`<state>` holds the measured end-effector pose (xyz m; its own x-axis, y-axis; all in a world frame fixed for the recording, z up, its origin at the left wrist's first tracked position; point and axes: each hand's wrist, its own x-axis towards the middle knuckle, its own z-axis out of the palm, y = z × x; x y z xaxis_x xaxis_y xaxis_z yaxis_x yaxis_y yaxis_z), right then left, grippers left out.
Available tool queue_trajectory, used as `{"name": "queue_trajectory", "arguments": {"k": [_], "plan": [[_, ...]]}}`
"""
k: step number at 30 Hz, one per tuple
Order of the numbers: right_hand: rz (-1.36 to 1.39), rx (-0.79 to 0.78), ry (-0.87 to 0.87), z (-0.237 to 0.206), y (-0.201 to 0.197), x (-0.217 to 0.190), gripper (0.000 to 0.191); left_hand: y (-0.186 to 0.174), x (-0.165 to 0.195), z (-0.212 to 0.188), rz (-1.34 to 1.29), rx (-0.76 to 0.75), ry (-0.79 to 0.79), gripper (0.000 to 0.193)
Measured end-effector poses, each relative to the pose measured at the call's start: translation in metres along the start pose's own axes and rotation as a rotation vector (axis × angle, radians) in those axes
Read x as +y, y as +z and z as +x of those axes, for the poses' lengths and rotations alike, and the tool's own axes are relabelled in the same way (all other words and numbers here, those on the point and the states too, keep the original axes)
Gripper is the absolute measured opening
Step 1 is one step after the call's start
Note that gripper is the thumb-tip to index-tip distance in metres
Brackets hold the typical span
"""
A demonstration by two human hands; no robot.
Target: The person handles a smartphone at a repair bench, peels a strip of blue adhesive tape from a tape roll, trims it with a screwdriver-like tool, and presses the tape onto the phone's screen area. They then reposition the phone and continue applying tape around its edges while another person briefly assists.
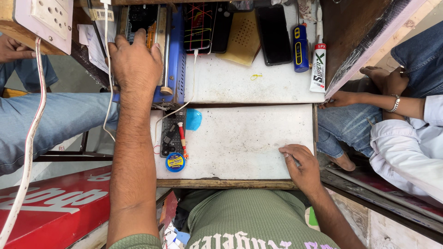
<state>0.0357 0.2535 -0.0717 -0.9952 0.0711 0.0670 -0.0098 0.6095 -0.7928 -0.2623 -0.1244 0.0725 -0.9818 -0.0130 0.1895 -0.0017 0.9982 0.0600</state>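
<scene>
L hand (135, 57) lies flat, fingers spread, on a blue-framed device (176, 55) at the surface's (244, 138) back-left; looks stiff, heavy, best held by its frame. R hand (301, 166) curls around a thin tool near the front edge. Round blue-yellow reel (175, 162) front-left; white glue tube (318, 67) back-right.

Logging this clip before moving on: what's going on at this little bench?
A person in a green shirt sits at a worn white worktop. The left hand rests on a blue-framed device at the back. The right hand lies on the worktop's near right corner, apparently pinching a thin tool, though that is hard to tell. A small blue round tin, a red-handled tool and several phones lie untouched. Other people sit at either side.
</scene>
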Motion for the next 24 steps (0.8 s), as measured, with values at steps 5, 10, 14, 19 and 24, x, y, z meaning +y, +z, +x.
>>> {"name": "queue_trajectory", "arguments": {"k": [5, 10, 14, 19, 24], "plan": [[-0.011, -0.008, 0.002, 0.0004, -0.0001, -0.0007, 0.016, 0.0011, 0.0007, 0.0019, 0.000, -0.016, -0.023, 0.050], [0.013, 0.003, 0.008, 0.0008, -0.0012, -0.0030, 0.016, 0.0009, 0.0007, 0.0017, -0.001, -0.012, -0.021, 0.050], [0.021, 0.004, 0.002, 0.0011, -0.0012, -0.0028, 0.017, 0.0003, 0.0006, 0.0014, 0.010, 0.001, -0.011, 0.050], [0.013, -0.002, 0.004, 0.0022, -0.0015, -0.0036, 0.016, 0.0009, 0.0005, 0.0010, -0.004, 0.008, -0.014, 0.050], [0.037, 0.002, -0.005, 0.0020, -0.0026, -0.0049, 0.017, 0.0023, 0.0002, 0.0020, -0.012, 0.033, 0.001, 0.049]]}}
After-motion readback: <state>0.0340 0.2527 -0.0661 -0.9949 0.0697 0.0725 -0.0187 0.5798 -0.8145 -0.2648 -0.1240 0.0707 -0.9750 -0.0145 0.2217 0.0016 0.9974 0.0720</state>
